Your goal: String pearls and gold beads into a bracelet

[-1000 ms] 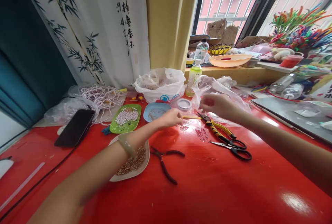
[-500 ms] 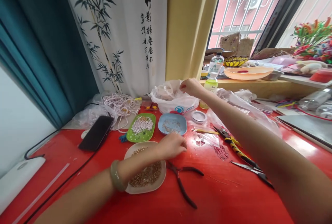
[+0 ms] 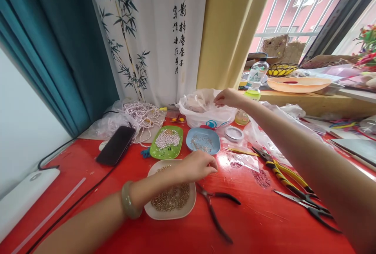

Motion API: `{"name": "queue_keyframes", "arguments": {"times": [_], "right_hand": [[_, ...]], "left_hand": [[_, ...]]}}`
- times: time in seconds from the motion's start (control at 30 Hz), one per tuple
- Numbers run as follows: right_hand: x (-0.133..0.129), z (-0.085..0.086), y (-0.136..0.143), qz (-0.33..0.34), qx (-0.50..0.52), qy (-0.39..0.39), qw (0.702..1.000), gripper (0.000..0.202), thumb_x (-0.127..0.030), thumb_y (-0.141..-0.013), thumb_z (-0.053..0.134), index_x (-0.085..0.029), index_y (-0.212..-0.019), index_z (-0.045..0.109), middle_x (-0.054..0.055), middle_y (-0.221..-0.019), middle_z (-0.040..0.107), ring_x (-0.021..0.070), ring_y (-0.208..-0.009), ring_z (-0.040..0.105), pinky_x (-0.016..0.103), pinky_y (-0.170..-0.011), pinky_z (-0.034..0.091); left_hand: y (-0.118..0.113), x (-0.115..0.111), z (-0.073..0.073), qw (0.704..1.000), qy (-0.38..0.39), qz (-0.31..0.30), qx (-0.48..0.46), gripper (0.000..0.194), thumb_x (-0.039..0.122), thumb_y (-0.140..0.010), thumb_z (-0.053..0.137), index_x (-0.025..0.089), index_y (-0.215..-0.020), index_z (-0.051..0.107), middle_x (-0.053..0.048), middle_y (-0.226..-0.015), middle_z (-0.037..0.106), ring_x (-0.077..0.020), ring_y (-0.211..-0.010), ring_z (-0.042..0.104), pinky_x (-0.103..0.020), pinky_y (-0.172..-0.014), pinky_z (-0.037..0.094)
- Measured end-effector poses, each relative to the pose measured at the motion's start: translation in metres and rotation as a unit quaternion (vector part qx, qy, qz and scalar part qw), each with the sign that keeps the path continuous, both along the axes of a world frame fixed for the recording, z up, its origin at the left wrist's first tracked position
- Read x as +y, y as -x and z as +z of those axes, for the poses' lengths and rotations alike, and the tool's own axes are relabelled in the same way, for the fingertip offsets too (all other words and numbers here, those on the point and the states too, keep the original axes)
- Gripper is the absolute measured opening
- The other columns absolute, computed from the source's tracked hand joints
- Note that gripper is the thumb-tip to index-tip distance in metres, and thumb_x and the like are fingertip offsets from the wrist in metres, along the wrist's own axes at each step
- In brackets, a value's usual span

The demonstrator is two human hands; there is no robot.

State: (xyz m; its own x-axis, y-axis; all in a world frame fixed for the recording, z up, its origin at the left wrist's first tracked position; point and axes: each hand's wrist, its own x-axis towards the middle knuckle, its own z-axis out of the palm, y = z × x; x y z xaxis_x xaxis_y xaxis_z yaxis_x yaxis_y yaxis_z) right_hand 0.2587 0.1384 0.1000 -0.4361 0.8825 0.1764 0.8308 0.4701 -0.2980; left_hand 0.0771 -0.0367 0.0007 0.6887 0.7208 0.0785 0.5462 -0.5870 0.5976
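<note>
My left hand (image 3: 200,166), with a bangle (image 3: 129,200) on its wrist, hangs over the right edge of a white dish (image 3: 169,213) of gold beads (image 3: 173,199). Its fingers are curled together, and what they pinch, if anything, is too small to see. Stretched forward, my right hand (image 3: 229,98) is at the right rim of a white plastic bag (image 3: 202,118) that stands open like a bowl. The fingers of that hand are bent and close together; I cannot make out anything in them. Black-handled pliers (image 3: 212,203) lie right of the bead dish.
Behind the dish are a green tray (image 3: 154,150) of pearly beads and a blue tray (image 3: 217,144) with small thin pieces. A phone (image 3: 116,146) and bead strings (image 3: 143,115) lie left. Yellow-black pliers (image 3: 282,173) and scissors (image 3: 305,203) are under my right forearm.
The whole view has shifted, so things appear farther right. Both hands keep nearly the same places, the left over the bead dish and the right at the bag's rim.
</note>
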Motion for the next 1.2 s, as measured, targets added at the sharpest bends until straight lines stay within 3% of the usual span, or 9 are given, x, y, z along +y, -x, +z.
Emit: {"name": "queue_keyframes", "arguments": {"times": [0.27, 0.4, 0.6, 0.9, 1.07, 1.2], "right_hand": [[-0.001, -0.009, -0.005, 0.021, 0.059, 0.030, 0.998, 0.023, -0.007, -0.071, 0.054, -0.009, -0.092, 0.064, 0.006, -0.082, 0.069, 0.0123, -0.071, 0.063, 0.022, -0.065, 0.051], [-0.001, -0.013, -0.008, 0.015, 0.059, 0.031, 0.998, 0.020, -0.011, -0.072, 0.054, -0.010, -0.089, 0.065, 0.005, -0.075, 0.068, 0.0117, -0.065, 0.061, 0.022, -0.060, 0.049], [-0.010, -0.014, -0.005, -0.008, 0.059, -0.001, 0.998, 0.023, -0.013, -0.077, 0.044, -0.012, -0.082, 0.067, 0.003, -0.067, 0.064, 0.0103, -0.060, 0.057, 0.021, -0.057, 0.045], [-0.010, -0.019, -0.002, -0.011, 0.056, -0.023, 0.998, 0.023, -0.008, -0.070, 0.052, -0.016, -0.086, 0.066, 0.002, -0.079, 0.069, 0.0123, -0.070, 0.062, 0.022, -0.065, 0.048], [-0.011, -0.021, -0.003, -0.050, 0.022, -0.078, 0.995, 0.016, -0.020, -0.070, 0.056, -0.014, -0.079, 0.068, 0.005, -0.071, 0.068, 0.0184, -0.068, 0.062, 0.029, -0.065, 0.047], [-0.017, -0.022, 0.000, -0.046, -0.013, -0.112, 0.993, 0.024, -0.012, -0.070, 0.051, -0.017, -0.086, 0.067, 0.005, -0.085, 0.068, 0.0194, -0.082, 0.060, 0.030, -0.075, 0.044]], "left_hand": [[0.005, 0.000, 0.000, 1.000, -0.003, 0.008, -0.013, 0.020, 0.020, -0.075, 0.050, 0.015, -0.084, 0.067, -0.005, -0.084, 0.069, -0.0137, -0.074, 0.060, -0.022, -0.066, 0.040], [0.005, 0.001, 0.000, 1.000, 0.006, 0.014, -0.021, 0.019, 0.020, -0.075, 0.050, 0.015, -0.084, 0.067, -0.005, -0.085, 0.069, -0.0139, -0.075, 0.060, -0.023, -0.068, 0.041], [0.005, 0.004, 0.010, 0.999, 0.017, 0.032, -0.032, 0.019, 0.022, -0.075, 0.051, 0.014, -0.082, 0.067, -0.006, -0.085, 0.068, -0.0150, -0.077, 0.060, -0.024, -0.070, 0.043], [0.013, 0.014, 0.014, 0.995, 0.034, 0.068, -0.057, 0.016, 0.018, -0.074, 0.052, 0.015, -0.080, 0.066, -0.005, -0.084, 0.069, -0.0148, -0.077, 0.060, -0.026, -0.072, 0.044], [0.022, 0.018, 0.017, 0.991, 0.042, 0.106, -0.066, 0.014, 0.018, -0.072, 0.055, 0.014, -0.081, 0.066, -0.006, -0.085, 0.068, -0.0151, -0.078, 0.061, -0.027, -0.074, 0.045], [0.029, 0.014, 0.019, 0.991, 0.028, 0.110, -0.066, 0.014, 0.017, -0.072, 0.055, 0.014, -0.081, 0.065, -0.005, -0.083, 0.068, -0.0145, -0.078, 0.060, -0.027, -0.075, 0.044]]}}
